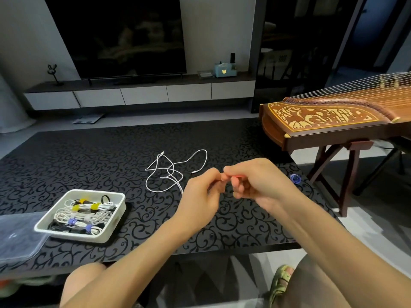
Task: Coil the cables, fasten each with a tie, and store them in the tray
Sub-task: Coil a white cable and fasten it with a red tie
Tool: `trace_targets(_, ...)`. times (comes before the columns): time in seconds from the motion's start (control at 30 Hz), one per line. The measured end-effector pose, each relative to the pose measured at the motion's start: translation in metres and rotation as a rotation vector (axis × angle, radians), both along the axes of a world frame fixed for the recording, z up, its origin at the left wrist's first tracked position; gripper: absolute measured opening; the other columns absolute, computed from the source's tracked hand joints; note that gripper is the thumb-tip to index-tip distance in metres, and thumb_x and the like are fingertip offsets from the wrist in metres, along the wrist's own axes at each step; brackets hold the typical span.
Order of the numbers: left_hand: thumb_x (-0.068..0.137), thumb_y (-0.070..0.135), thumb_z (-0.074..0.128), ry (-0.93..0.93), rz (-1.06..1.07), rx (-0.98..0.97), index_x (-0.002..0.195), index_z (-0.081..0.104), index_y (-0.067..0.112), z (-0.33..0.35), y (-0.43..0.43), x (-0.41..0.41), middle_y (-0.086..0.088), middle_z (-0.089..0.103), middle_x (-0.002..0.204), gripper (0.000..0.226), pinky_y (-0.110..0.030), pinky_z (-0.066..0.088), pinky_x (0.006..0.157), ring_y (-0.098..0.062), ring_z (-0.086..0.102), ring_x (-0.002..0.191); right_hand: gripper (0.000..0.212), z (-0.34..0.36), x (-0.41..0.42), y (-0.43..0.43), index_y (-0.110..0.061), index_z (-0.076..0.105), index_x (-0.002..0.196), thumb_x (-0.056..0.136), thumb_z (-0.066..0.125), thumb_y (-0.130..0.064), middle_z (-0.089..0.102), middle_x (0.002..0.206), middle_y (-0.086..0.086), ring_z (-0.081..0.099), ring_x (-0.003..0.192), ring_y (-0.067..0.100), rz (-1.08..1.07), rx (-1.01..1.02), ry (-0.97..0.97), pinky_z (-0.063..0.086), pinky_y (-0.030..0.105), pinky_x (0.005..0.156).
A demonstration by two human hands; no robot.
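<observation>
A loose white cable (169,172) lies uncoiled on the black patterned table (66,161), just left of my hands. My left hand (200,196) and my right hand (255,181) meet above the table and together pinch a small red tie (236,176), mostly hidden by the fingers. A white tray (111,227) at the near left holds several coiled cables bound with yellow and purple ties. A blue tie (295,178) rests on the table to the right of my right hand.
A clear plastic lid (15,236) lies left of the tray at the table's edge. A wooden zither (333,116) on a stand sits off the table's right corner. A TV and low cabinet stand beyond. My knees are below the near edge.
</observation>
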State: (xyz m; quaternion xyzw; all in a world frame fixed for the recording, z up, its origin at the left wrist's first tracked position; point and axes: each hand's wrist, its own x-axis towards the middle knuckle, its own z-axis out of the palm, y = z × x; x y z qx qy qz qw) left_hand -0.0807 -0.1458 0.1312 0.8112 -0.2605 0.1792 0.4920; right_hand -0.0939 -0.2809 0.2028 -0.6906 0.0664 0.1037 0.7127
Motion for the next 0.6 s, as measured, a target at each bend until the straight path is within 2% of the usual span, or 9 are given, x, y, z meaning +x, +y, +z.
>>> trace_targets(0.03,0.089,0.002,0.051,0.002,-0.031,0.017,0.081,0.056,0.002,-0.001,0.001,-0.001,-0.005,0.057,0.067,0.01,-0.029,0.038,0.056,-0.02,0.046,0.06,0.023,0.001,0.002,-0.001,0.001,0.063,0.064,0.087,0.059,-0.004,0.05,0.043,0.0,0.039,0.036,0.007,0.01,0.035,0.054,0.04,0.019,0.041)
trace_targets(0.13,0.089,0.016,0.055,0.02,-0.048,0.019,0.083,0.058,0.006,-0.005,0.002,-0.005,0.005,0.055,0.067,0.011,-0.024,0.039,0.057,-0.013,0.048,0.062,0.024,-0.001,0.006,-0.001,0.0,0.063,0.066,0.088,0.058,-0.005,0.052,0.042,-0.001,0.041,0.034,0.005,0.061,0.047,0.107,0.043,0.017,0.039)
trace_targets(0.27,0.091,0.011,0.061,0.169,-0.012,-0.075,0.074,0.057,0.019,-0.005,-0.001,0.0,0.004,0.056,0.064,0.019,-0.03,0.042,0.058,-0.009,0.048,0.059,0.03,0.003,0.009,-0.005,-0.001,0.066,0.073,0.095,0.053,-0.016,0.057,0.044,0.0,0.047,0.035,0.005,0.192,-0.063,0.086,0.044,0.017,0.039)
trace_targets(0.37,0.09,0.009,0.062,0.356,-0.086,-0.235,0.075,0.063,0.013,-0.001,-0.006,0.002,0.002,0.061,0.061,0.016,-0.025,0.045,0.057,-0.01,0.052,0.056,0.046,0.008,0.016,-0.027,-0.008,0.073,0.074,0.1,0.043,-0.032,0.057,0.045,0.002,0.047,0.037,0.008,0.115,-0.211,-0.075,0.043,0.018,0.039)
trace_targets(0.43,0.091,0.006,0.059,0.537,-0.19,-0.423,0.073,0.065,0.008,0.004,-0.006,0.004,-0.005,0.062,0.061,0.019,-0.02,0.044,0.055,-0.011,0.05,0.052,0.04,0.003,0.023,-0.045,-0.012,0.073,0.082,0.1,0.043,-0.031,0.059,0.049,-0.001,0.048,0.042,0.006,-0.045,-0.302,-0.241,0.041,0.016,0.043)
trace_targets(0.5,0.091,0.004,0.055,0.779,-0.331,-0.662,0.068,0.064,0.007,0.01,-0.006,0.006,-0.009,0.059,0.062,0.025,-0.02,0.043,0.051,-0.011,0.046,0.048,0.025,-0.009,0.026,-0.054,-0.012,0.07,0.104,0.099,0.046,-0.015,0.068,0.067,-0.003,0.057,0.058,0.005,-0.016,-0.288,-0.29,0.044,0.016,0.053)
trace_targets(0.57,0.085,0.005,0.053,0.933,-0.437,-0.819,0.071,0.054,0.002,0.018,-0.007,0.007,-0.01,0.057,0.06,0.014,-0.021,0.042,0.048,-0.01,0.045,0.045,0.033,-0.027,0.026,-0.052,-0.015,0.062,0.121,0.094,0.048,-0.002,0.072,0.099,0.002,0.065,0.088,0.013,0.185,-0.145,-0.241,0.049,0.025,0.073)
trace_targets(0.6,0.082,0.006,0.052,0.973,-0.474,-0.857,0.074,0.05,0.002,0.021,-0.008,0.007,-0.009,0.056,0.06,0.009,-0.021,0.041,0.047,-0.009,0.045,0.044,0.035,-0.035,0.026,-0.05,-0.016,0.06,0.123,0.093,0.049,-0.001,0.07,0.11,0.005,0.064,0.099,0.017,0.266,-0.068,-0.226,0.049,0.03,0.083)
